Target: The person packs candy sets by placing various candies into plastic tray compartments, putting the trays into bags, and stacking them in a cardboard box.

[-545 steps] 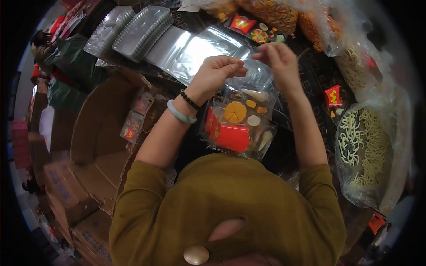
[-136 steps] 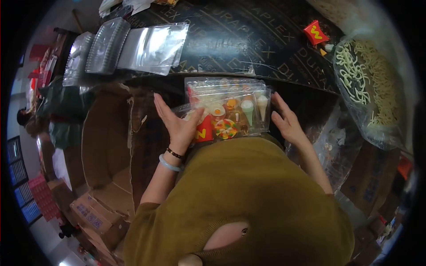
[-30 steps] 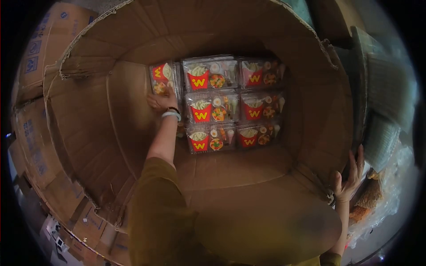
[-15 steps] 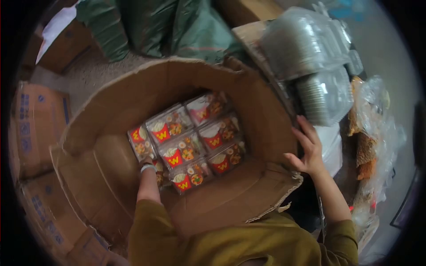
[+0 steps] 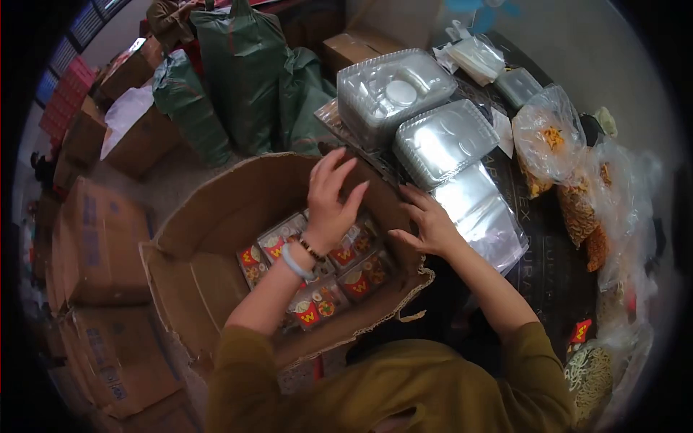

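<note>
A large open cardboard carton (image 5: 206,213) stands before me, with several clear packs (image 5: 309,312) lying in rows on its bottom. Their labels show a red carton with a yellow W. Above the box, my left hand (image 5: 332,206) is raised with its fingers apart and holds nothing. Bracelets circle that wrist, and the forearm hides part of the packs. My right hand (image 5: 431,225) is at the carton's right edge, fingers spread and empty. Close beyond it are a stack of clear plastic trays (image 5: 446,141) and a pile of flat clear plastic bags (image 5: 480,216).
A taller stack of clear containers (image 5: 393,90) sits on the dark table (image 5: 538,249). Clear bags of orange snacks (image 5: 552,137) line its right side. Green sacks (image 5: 242,72) stand behind the carton. Closed cardboard boxes (image 5: 108,238) are piled at the left.
My left hand has come up out of the carton, empty, and moved right and away from me. My right hand stays by the carton's right edge. The view has tilted up, showing more of the table.
</note>
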The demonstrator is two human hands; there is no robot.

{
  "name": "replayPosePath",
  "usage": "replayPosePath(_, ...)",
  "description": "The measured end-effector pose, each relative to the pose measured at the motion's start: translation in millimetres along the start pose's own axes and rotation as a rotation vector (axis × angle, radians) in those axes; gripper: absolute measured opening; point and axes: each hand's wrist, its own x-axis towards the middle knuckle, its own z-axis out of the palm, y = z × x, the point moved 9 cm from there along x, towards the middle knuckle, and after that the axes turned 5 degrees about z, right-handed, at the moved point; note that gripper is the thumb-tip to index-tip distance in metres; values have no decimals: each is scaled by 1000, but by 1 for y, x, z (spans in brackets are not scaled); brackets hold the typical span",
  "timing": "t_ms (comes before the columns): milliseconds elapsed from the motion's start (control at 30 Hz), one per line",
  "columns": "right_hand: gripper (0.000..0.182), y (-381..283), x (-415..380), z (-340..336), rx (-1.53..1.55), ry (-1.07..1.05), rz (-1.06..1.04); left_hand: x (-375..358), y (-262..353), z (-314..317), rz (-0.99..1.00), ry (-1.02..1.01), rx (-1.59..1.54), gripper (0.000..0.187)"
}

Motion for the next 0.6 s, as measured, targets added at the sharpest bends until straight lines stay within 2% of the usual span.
replayPosePath(67,40,-1,-2,-3,0,20,-51,58,26,25,159,-8,30,34)
replayPosePath(133,33,-3,-8,-13,73,94,-46,101,32,50,220,-10,219,33)
replayPosePath(167,30,-4,-10,-19,110,126,-43,118,22,65,172,-75,254,31)
replayPosePath(233,27,-21,-8,-52,68,286,-175,137,9,86,98,-176,386,29)
replayPosePath(300,26,-24,-2,-81,63,400,-237,141,-22,108,-105,-369,449,28)
replayPosePath(433,29,9,30,-101,57,470,-172,145,-31,112,-172,-385,421,26)
replayPosePath(533,32,32,66,-99,71,508,-180,148,-42,113,-347,-501,399,24)
replayPosePath(600,32,37,85,-99,91,528,-190,151,-45,112,-369,-486,372,24)
